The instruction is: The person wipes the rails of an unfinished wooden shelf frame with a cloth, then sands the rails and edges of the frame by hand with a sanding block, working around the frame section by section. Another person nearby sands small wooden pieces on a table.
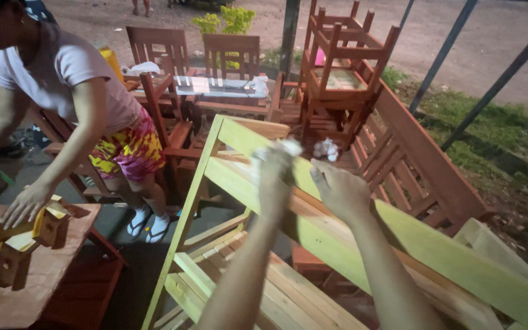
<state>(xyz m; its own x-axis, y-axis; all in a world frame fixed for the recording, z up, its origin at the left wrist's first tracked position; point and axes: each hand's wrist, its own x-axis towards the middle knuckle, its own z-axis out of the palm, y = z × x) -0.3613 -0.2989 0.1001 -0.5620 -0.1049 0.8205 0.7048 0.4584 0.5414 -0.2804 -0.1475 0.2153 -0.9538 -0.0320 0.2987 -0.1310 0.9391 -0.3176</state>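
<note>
Where the two forearms reach forward from the bottom edge, these are the parts of the scene:

Left hand: the left hand is raised over the top rail of the pale bench, fingers clamped together on a white rag that is bunched at the fingertips; the hand is blurred.

Right hand: the right hand lies just beside the left, on the same rail, fingers together and bent down onto the wood, holding nothing that shows.

Pale bench: an unfinished, yellow-green wooden bench with a slatted seat stands directly below both hands; its back rail runs from upper left to lower right, and both hands are at its upper left part.

Rag position: against or just above the rail, between the left fingers and the wood; whether it touches the wood I cannot tell.

Stained benches: red-brown slatted furniture stands behind the pale bench, touching or nearly touching it.

Stacked chairs: red-brown chairs are piled on each other farther back.

Small desk: a desk with a light top stands between two chairs.

Other person: a person in a light shirt and patterned shorts bends at the left, one hand pressed on a small wooden piece on a red-brown surface.

Ground: bare dirt and grass at the right.
</note>
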